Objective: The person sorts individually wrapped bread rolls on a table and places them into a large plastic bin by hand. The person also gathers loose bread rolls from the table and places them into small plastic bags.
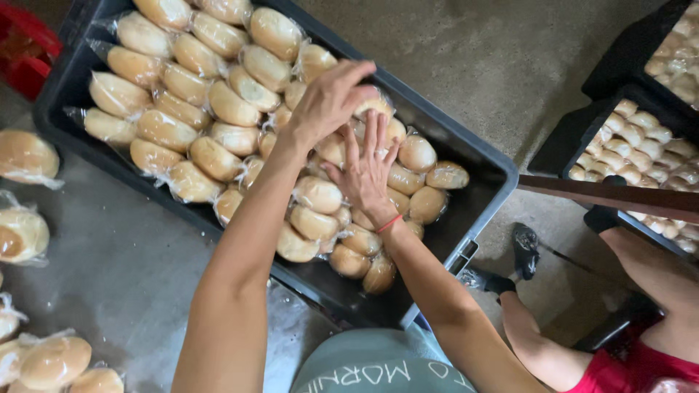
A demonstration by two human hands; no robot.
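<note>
A black plastic crate [477, 156] on the grey surface holds several rows of golden buns in clear plastic bags [218, 102]. My left hand [331, 98] reaches over the middle of the crate, its fingers curled down around a bagged bun [377, 106] near the far wall. Just below it, my right hand [368, 171], with a red band on the wrist, lies flat with fingers spread on the packed buns [320, 195]. It holds nothing.
More bagged buns [25, 156] lie loose on the grey surface at the left. A red object [25, 51] sits at the top left. At the right, another person in black gloves [524, 247] sits beside two more dark crates of buns [648, 138].
</note>
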